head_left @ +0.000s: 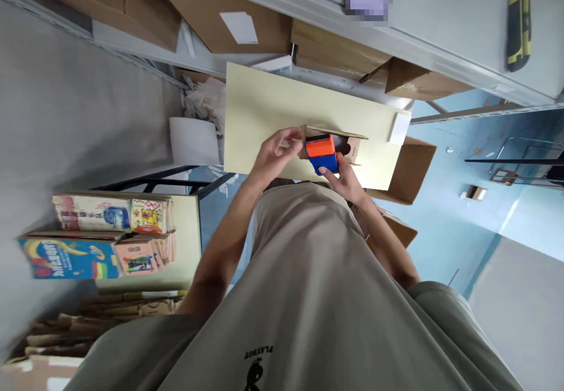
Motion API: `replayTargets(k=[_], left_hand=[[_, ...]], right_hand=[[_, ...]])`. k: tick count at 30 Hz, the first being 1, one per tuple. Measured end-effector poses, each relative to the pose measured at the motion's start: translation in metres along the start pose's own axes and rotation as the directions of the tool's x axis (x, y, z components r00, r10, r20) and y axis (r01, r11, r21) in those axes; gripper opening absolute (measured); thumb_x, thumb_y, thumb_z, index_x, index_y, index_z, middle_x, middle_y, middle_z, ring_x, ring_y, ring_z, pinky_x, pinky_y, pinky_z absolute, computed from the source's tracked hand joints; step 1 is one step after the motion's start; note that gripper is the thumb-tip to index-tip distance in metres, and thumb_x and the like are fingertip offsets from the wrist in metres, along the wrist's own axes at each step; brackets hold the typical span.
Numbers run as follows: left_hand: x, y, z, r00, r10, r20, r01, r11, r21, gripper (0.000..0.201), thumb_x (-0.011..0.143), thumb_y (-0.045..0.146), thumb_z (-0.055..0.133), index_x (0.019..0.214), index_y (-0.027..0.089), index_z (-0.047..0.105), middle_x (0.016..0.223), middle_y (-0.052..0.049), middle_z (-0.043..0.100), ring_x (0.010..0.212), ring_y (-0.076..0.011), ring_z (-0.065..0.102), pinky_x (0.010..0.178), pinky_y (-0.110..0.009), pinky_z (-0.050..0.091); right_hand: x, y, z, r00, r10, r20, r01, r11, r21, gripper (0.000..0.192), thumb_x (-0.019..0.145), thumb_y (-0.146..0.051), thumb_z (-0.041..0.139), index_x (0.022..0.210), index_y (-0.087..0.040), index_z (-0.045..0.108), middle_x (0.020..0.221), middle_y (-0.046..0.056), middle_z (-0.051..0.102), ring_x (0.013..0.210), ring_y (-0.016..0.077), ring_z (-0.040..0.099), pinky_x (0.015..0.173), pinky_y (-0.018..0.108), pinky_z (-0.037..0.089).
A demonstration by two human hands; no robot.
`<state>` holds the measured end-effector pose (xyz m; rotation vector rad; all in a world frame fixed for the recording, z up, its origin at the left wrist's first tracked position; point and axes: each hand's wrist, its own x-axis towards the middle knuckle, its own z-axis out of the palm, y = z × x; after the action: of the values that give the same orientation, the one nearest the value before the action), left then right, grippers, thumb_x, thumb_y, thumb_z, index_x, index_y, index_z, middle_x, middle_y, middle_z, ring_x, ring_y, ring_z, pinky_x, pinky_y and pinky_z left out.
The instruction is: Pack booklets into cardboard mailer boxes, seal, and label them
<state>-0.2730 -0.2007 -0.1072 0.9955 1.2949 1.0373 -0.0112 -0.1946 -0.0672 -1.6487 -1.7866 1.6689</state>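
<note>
- The right hand [348, 181] has its grip closed on the blue lower half of a small orange-and-blue plastic block [322, 153], thumb pressed on the blue face.
- The left hand [277, 151] is closed in a pinch on the left flap of a small open brown cardboard box [348, 142]; its fingertips [294, 138] curl at the box's mouth.
- The orange-and-blue block sits at the opening of that small box, its orange half against the box, its blue half outside towards the person.
- The small box lies on a pale yellow rectangular worktop [264, 115], near the worktop's near edge and towards its right half.
- A white slip of card [400, 127] rests at the worktop's far right corner.
- A larger open brown carton [408, 168] stands just beside the worktop's right edge.
- Big brown cardboard cartons [229, 21] fill a grey metal shelf [440, 21] beyond the worktop's far edge.
- A yellow-and-black utility knife [519, 24] lies on that shelf, well apart from the hands.
- Colourful printed packets [110, 238] are stacked on a second pale surface to the left.
</note>
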Motion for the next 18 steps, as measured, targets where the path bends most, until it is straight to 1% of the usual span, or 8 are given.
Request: replayTargets(k=[2, 4, 6, 9, 10, 12, 15, 18], left_hand=[[0.014, 0.003, -0.015, 0.997, -0.050, 0.064, 0.053, 0.998, -0.042, 0.054, 0.106, 0.073, 0.085, 0.128, 0.023, 0.087, 0.120, -0.012, 0.086, 0.116, -0.0302, 0.083, 0.095, -0.041, 0.068], [0.024, 0.007, -0.025, 0.987, -0.097, 0.128, 0.108, 0.990, -0.089, 0.046, 0.100, 0.065, 0.095, 0.115, 0.021, 0.089, 0.111, -0.011, 0.086, 0.110, -0.0302, 0.083, 0.093, -0.040, 0.068], [0.028, 0.009, -0.030, 0.976, -0.121, 0.183, 0.144, 0.983, -0.114, 0.041, 0.094, 0.056, 0.104, 0.105, 0.020, 0.088, 0.104, -0.010, 0.084, 0.103, -0.0282, 0.081, 0.089, -0.039, 0.067], [0.029, 0.004, -0.032, 0.966, -0.105, 0.235, 0.129, 0.987, -0.092, 0.035, 0.091, 0.049, 0.104, 0.096, 0.019, 0.085, 0.096, -0.008, 0.083, 0.093, -0.0245, 0.078, 0.085, -0.036, 0.065], [0.029, 0.000, -0.031, 0.968, -0.094, 0.231, 0.116, 0.990, -0.083, 0.034, 0.092, 0.048, 0.103, 0.095, 0.019, 0.085, 0.095, -0.007, 0.083, 0.091, -0.0236, 0.078, 0.083, -0.036, 0.064], [0.026, -0.013, -0.026, 0.979, -0.086, 0.185, 0.104, 0.991, -0.086, 0.031, 0.094, 0.048, 0.099, 0.095, 0.020, 0.085, 0.093, -0.006, 0.083, 0.087, -0.0221, 0.076, 0.080, -0.034, 0.063], [0.020, -0.035, -0.009, 0.991, -0.119, 0.067, 0.127, 0.982, -0.137, 0.030, 0.096, 0.048, 0.094, 0.092, 0.021, 0.082, 0.090, -0.005, 0.083, 0.083, -0.0199, 0.075, 0.076, -0.032, 0.061], [0.013, -0.053, 0.007, 0.987, -0.158, -0.035, 0.147, 0.964, -0.220, 0.033, 0.095, 0.050, 0.094, 0.089, 0.022, 0.078, 0.089, -0.005, 0.083, 0.084, -0.0196, 0.077, 0.079, -0.032, 0.064]], right_hand=[[-0.006, -0.008, 0.002, 0.999, 0.018, -0.029, -0.021, 0.994, -0.105, 0.078, 0.093, -0.108, 0.063, 0.110, -0.033, 0.055, 0.095, 0.005, 0.069, 0.091, 0.0318, 0.065, 0.092, 0.056, 0.067], [-0.011, -0.016, 0.004, 0.999, 0.031, -0.011, -0.032, 0.985, -0.168, 0.077, 0.093, -0.107, 0.064, 0.107, -0.033, 0.052, 0.088, 0.004, 0.068, 0.083, 0.0308, 0.062, 0.084, 0.053, 0.064], [-0.015, -0.026, 0.005, 0.999, 0.044, 0.027, -0.037, 0.978, -0.205, 0.075, 0.094, -0.106, 0.064, 0.107, -0.033, 0.051, 0.084, 0.003, 0.068, 0.078, 0.0303, 0.061, 0.078, 0.050, 0.061], [-0.018, -0.040, 0.004, 0.997, 0.058, 0.057, -0.043, 0.968, -0.249, 0.073, 0.095, -0.103, 0.063, 0.108, -0.032, 0.053, 0.086, 0.004, 0.071, 0.075, 0.0292, 0.062, 0.073, 0.045, 0.055], [-0.018, -0.045, 0.002, 0.996, 0.068, 0.058, -0.050, 0.963, -0.266, 0.072, 0.096, -0.102, 0.063, 0.107, -0.031, 0.054, 0.086, 0.004, 0.072, 0.075, 0.0285, 0.062, 0.072, 0.043, 0.053], [-0.016, -0.054, -0.002, 0.994, 0.102, 0.049, -0.081, 0.945, -0.318, 0.072, 0.097, -0.102, 0.061, 0.104, -0.030, 0.056, 0.085, 0.004, 0.071, 0.073, 0.0266, 0.060, 0.070, 0.041, 0.048], [-0.010, -0.066, -0.010, 0.984, 0.175, 0.025, -0.148, 0.892, -0.426, 0.073, 0.098, -0.101, 0.059, 0.096, -0.029, 0.058, 0.079, 0.003, 0.067, 0.070, 0.0245, 0.059, 0.068, 0.038, 0.043], [0.000, -0.080, -0.020, 0.969, 0.245, 0.040, -0.194, 0.849, -0.491, 0.072, 0.100, -0.099, 0.063, 0.089, -0.027, 0.061, 0.080, 0.005, 0.071, 0.072, 0.0243, 0.065, 0.067, 0.036, 0.044]])
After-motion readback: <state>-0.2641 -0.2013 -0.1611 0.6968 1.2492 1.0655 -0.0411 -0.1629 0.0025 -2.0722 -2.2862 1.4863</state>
